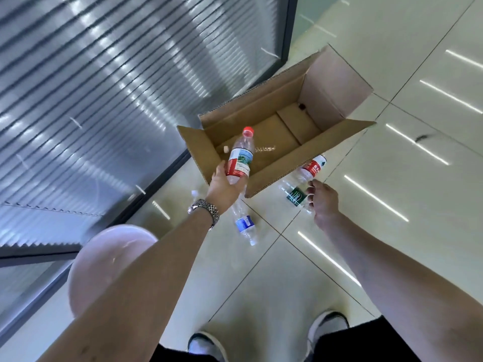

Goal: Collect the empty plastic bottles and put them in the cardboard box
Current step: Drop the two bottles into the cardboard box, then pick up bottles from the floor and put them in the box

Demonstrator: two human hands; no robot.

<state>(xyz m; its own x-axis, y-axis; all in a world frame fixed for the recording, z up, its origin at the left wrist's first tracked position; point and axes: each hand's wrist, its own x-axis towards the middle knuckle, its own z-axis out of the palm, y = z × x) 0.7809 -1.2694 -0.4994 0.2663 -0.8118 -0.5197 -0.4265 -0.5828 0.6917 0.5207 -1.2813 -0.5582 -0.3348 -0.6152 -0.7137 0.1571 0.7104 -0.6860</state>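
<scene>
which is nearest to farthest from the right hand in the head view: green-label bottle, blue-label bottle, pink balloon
1. Clear plastic bottle with green label: on the floor tiles, right at the right hand fingers.
2. Clear plastic bottle with blue label: on the floor, to its left.
3. Round pink balloon: far left, by the glass wall.

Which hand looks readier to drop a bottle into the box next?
The left hand. It already holds the red-capped bottle over the open cardboard box. The right hand is down by the green-labelled bottle on the floor, outside the box; whether it has gripped it is unclear.
</scene>
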